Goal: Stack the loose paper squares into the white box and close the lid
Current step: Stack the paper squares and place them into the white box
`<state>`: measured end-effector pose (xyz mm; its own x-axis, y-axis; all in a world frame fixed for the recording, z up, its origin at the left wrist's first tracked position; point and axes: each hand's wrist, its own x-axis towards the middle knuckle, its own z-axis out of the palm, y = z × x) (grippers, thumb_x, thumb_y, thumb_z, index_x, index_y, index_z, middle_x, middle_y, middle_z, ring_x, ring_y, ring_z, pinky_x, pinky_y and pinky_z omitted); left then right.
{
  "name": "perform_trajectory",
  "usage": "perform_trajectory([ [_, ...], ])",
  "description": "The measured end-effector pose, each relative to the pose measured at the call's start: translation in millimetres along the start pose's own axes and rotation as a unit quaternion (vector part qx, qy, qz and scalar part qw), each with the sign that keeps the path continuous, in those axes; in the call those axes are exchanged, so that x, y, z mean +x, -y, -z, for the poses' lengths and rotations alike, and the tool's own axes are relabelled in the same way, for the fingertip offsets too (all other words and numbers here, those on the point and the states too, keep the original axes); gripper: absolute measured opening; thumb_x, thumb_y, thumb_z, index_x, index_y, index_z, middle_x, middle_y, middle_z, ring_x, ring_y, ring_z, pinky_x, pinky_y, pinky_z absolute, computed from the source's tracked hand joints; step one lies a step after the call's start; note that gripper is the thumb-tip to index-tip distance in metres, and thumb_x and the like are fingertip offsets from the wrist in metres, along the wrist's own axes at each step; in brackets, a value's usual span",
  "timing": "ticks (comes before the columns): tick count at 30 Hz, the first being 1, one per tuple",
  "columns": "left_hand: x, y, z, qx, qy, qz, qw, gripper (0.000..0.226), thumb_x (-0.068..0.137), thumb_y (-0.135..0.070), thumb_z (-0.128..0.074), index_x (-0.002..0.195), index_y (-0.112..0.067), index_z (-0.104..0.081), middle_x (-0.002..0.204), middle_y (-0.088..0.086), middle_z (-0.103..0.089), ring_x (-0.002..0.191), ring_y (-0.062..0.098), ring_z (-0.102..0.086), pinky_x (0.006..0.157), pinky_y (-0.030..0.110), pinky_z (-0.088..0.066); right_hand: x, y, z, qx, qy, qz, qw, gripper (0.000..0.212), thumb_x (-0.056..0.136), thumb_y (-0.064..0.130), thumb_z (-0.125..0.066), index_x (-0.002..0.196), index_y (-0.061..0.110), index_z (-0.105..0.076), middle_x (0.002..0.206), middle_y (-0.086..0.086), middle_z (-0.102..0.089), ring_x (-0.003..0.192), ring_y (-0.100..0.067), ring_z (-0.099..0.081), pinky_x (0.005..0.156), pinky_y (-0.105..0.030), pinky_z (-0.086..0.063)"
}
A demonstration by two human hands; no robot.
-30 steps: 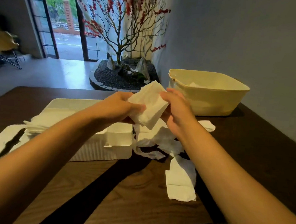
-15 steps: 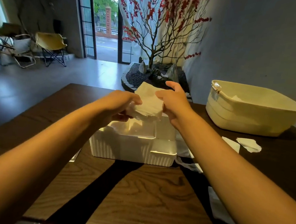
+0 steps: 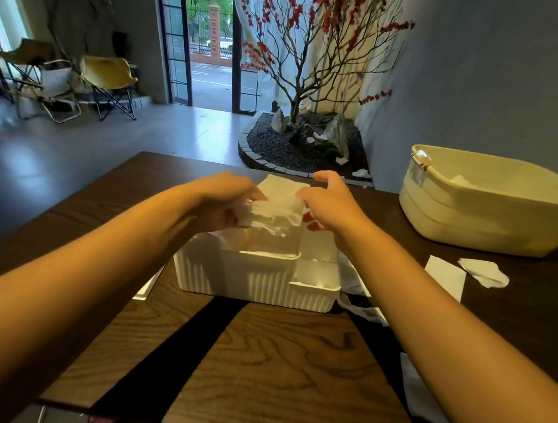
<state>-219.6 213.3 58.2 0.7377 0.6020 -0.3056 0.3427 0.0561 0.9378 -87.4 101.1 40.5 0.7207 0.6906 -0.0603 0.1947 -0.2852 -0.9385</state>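
While both arms reach forward over the wooden table (image 3: pixel 290 366), the left hand (image 3: pixel 224 202) grips one end of a small bundle of paper squares (image 3: pixel 276 207), its fingers curled under the sheets. The right hand (image 3: pixel 331 204) is at the bundle's other end with the thumb against the paper; its index finger sticks up and forward, and whether the remaining fingers truly pinch the sheets is hard to tell, since they are hidden behind the palm. The bundle hangs just above the white box (image 3: pixel 254 277), which stands open near the middle of the table with its ribbed wall facing the camera. A thin pale edge, possibly the lid (image 3: pixel 147 289), shows at about 9 o'clock from the box, mostly covered by the left forearm.

Loose paper lies around the box: crumpled sheets (image 3: pixel 360 304) touching its side at 4 o'clock, two flat pieces (image 3: pixel 445 276) well apart at 3 o'clock, and another sheet (image 3: pixel 419 399) at 5 o'clock beneath the right forearm. A cream basket (image 3: pixel 489 211) sits at 2 o'clock near the wall, with a scrap of paper inside. Beyond the table, at 12 o'clock, a red-blossomed tree (image 3: pixel 307 43) rises from a gravel bed, and folding chairs (image 3: pixel 105 85) stand at 10 o'clock.
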Motion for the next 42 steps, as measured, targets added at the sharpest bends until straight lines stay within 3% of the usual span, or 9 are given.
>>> perform_trajectory([
  [7,-4.4,-0.7,-20.6,0.326,-0.07,0.022,0.943,0.033,0.094,-0.009,-0.064,0.126,-0.004,-0.057,0.101,0.016,-0.063,0.089,0.029,-0.065,0.075,0.035,-0.062,-11.4,-10.3,-3.7,-0.145,-0.025,0.1,0.984,0.062,0.085,0.003,-0.055,0.141,0.027,-0.043,0.104,-0.009,-0.062,0.083,-0.023,-0.059,0.073,-0.046,-0.053],
  [13,-6.0,5.7,-35.2,0.268,-0.057,0.049,0.961,0.058,0.1,-0.007,-0.05,0.152,-0.009,-0.024,0.118,0.018,-0.047,0.098,0.028,-0.054,0.077,0.034,-0.056,-30.1,-12.7,-3.5,-0.323,0.029,0.204,0.924,0.032,0.089,0.014,-0.051,0.109,0.031,-0.071,0.124,-0.001,-0.065,0.12,-0.023,-0.051,0.098,-0.044,-0.047],
  [15,-9.1,4.7,-36.5,0.348,-0.052,0.024,0.936,0.058,0.1,-0.01,-0.052,0.151,-0.006,-0.024,0.115,0.018,-0.052,0.095,0.026,-0.054,0.072,0.032,-0.053,-33.2,-13.8,-0.5,-0.369,0.036,0.207,0.905,0.033,0.088,0.015,-0.053,0.111,0.031,-0.072,0.124,0.002,-0.066,0.121,-0.023,-0.052,0.101,-0.042,-0.044],
  [19,-20.6,-7.7,-25.4,0.559,-0.091,-0.124,0.815,0.052,0.097,-0.024,-0.062,0.143,-0.011,-0.041,0.125,0.012,-0.061,0.097,0.023,-0.053,0.077,0.029,-0.042,-34.1,-10.3,5.5,-0.428,0.008,0.247,0.869,0.035,0.091,0.019,-0.056,0.123,0.027,-0.067,0.127,-0.001,-0.057,0.12,-0.026,-0.044,0.101,-0.043,-0.041],
  [24,-21.7,-15.1,-8.6,0.562,0.001,-0.196,0.804,0.043,0.09,-0.025,-0.075,0.13,-0.021,-0.06,0.135,0.0,-0.06,0.115,0.019,-0.057,0.086,0.026,-0.041,-31.7,-6.2,5.1,-0.473,-0.056,0.343,0.81,0.032,0.093,0.026,-0.057,0.123,0.026,-0.067,0.119,0.002,-0.054,0.113,-0.02,-0.04,0.092,-0.035,-0.036],
  [30,-9.1,-2.6,-6.4,0.59,0.083,-0.159,0.788,0.041,0.093,-0.032,-0.071,0.133,-0.025,-0.064,0.131,-0.006,-0.063,0.106,0.012,-0.057,0.087,0.026,-0.038,-26.9,-10.7,0.4,-0.511,0.072,0.28,0.81,0.036,0.089,0.047,-0.056,0.11,0.025,-0.074,0.104,-0.003,-0.068,0.102,-0.023,-0.054,0.084,-0.04,-0.046],
  [33,-3.3,-1.7,-10.5,0.634,0.105,-0.132,0.755,0.039,0.099,-0.036,-0.06,0.136,-0.027,-0.062,0.128,-0.007,-0.062,0.1,0.012,-0.053,0.088,0.027,-0.036,-25.1,-5.7,-0.3,-0.533,0.127,0.197,0.813,0.051,0.09,0.059,-0.053,0.119,0.022,-0.071,0.117,-0.005,-0.07,0.11,-0.026,-0.061,0.094,-0.044,-0.049],
  [38,8.8,-2.2,-22.0,0.665,0.14,-0.087,0.728,0.034,0.102,-0.036,-0.054,0.129,-0.021,-0.068,0.119,0.002,-0.069,0.096,0.015,-0.056,0.087,0.029,-0.041,-17.8,10.0,-7.5,-0.537,0.219,0.104,0.808,0.05,0.091,0.044,-0.057,0.12,0.004,-0.068,0.117,-0.012,-0.07,0.107,-0.029,-0.065,0.097,-0.044,-0.052],
  [42,6.8,1.4,-23.0,0.671,0.143,-0.081,0.723,0.033,0.104,-0.03,-0.052,0.131,-0.02,-0.067,0.122,0.002,-0.069,0.095,0.013,-0.053,0.087,0.027,-0.038,-15.0,14.6,-16.1,-0.54,0.228,0.081,0.806,0.023,0.093,0.023,-0.059,0.093,0.002,-0.069,0.082,-0.008,-0.061,0.08,-0.022,-0.058,0.067,-0.027,-0.045],
])
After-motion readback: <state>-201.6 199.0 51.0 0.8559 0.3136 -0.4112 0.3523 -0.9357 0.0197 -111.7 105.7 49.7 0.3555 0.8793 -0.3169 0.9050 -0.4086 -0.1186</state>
